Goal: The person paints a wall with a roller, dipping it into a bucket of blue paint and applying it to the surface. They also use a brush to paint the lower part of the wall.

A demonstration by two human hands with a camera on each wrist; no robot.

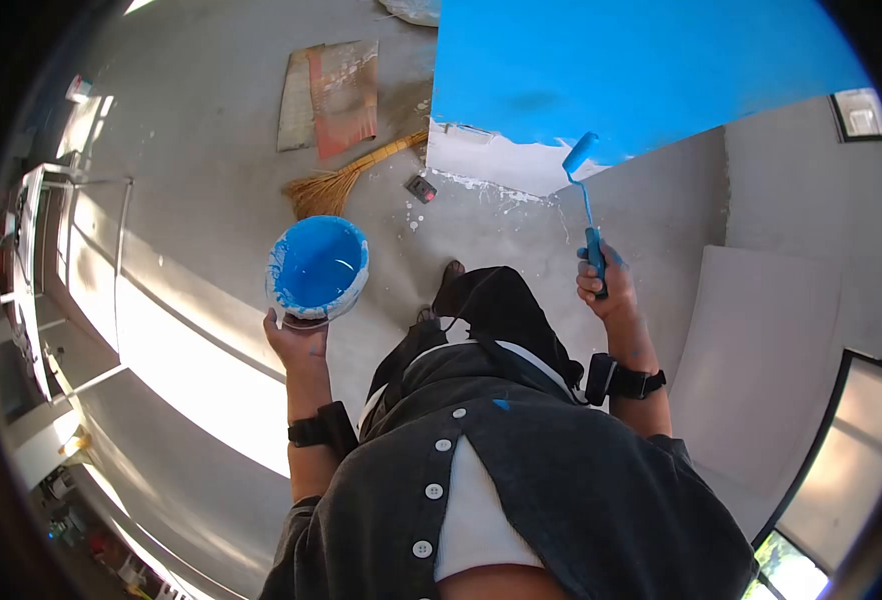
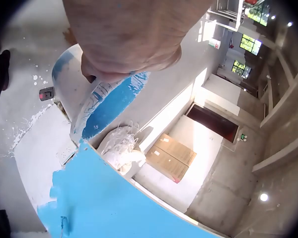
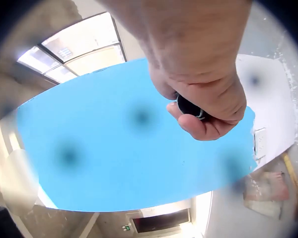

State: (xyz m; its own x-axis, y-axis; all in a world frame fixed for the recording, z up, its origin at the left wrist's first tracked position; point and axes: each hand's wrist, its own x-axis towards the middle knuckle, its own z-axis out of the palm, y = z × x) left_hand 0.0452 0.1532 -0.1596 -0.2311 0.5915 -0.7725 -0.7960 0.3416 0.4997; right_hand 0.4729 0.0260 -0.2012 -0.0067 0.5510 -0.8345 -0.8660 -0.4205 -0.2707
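Observation:
My left hand holds a white paint bucket at its near side, the fingers partly hidden by it. Bright blue paint lies inside, and blue smears coat the rim. In the left wrist view, that hand covers part of the bucket rim. My right hand grips the handle of a paint roller, its blue cover pointing away from me. The cover overlaps the ragged lower edge of blue on the wall. A pale strip shows below the blue. My right hand hides the roller cover in the right wrist view.
A straw broom lies on the floor beside flattened cardboard. A small dark box sits near white splatters. An outlet is on the wall's pale part. Brown cartons stand farther back. A pale panel is at right.

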